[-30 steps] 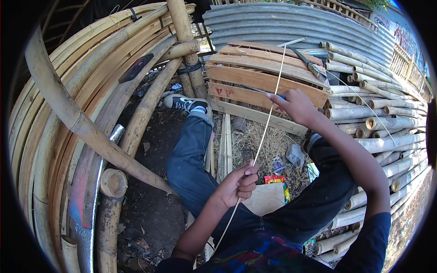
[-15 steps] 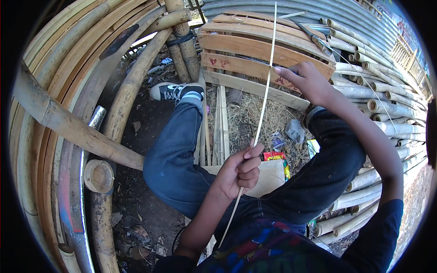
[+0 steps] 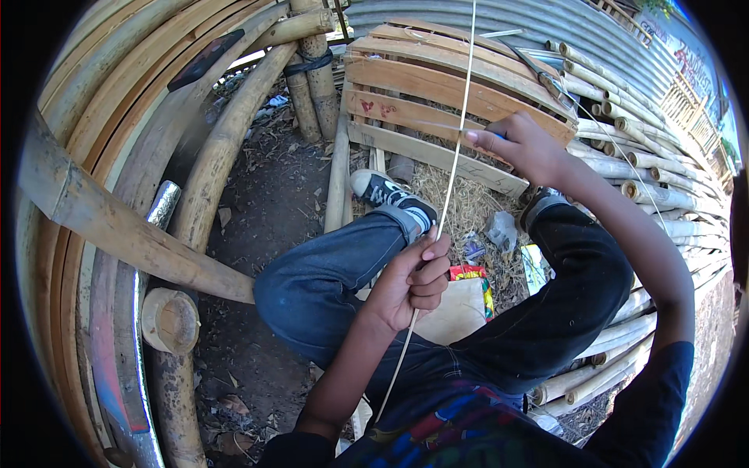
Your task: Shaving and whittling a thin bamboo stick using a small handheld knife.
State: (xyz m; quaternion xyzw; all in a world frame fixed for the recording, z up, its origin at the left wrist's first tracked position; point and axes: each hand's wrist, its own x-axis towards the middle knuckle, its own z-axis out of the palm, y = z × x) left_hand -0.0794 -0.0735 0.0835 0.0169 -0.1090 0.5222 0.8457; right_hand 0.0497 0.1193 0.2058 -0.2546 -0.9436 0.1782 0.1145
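Note:
A long, thin, pale bamboo strip [image 3: 451, 183] runs slantwise in front of me, from above the crate down to my lap. My left hand [image 3: 411, 282] is closed round its lower part, above my lap. Farther up, my right hand [image 3: 527, 148] is closed on what looks like a slim knife [image 3: 437, 124]. Its narrow blade points left and crosses the strip near my thumb; most of its handle is hidden in my fingers, with a bit of blue showing.
A slatted wooden crate [image 3: 437, 82] stands ahead, with a saw-like tool [image 3: 548, 80] on top. Bamboo poles [image 3: 647, 187] are stacked at right. Boards and a bamboo rail [image 3: 133, 222] flank my left. Colourful wrappers [image 3: 468, 273] and a clear plastic bag [image 3: 501, 231] lie between my legs.
My left foot has moved right and nearer, beside the straw. The right hand with the knife sits slightly lower along the strip. My left hand keeps its grip.

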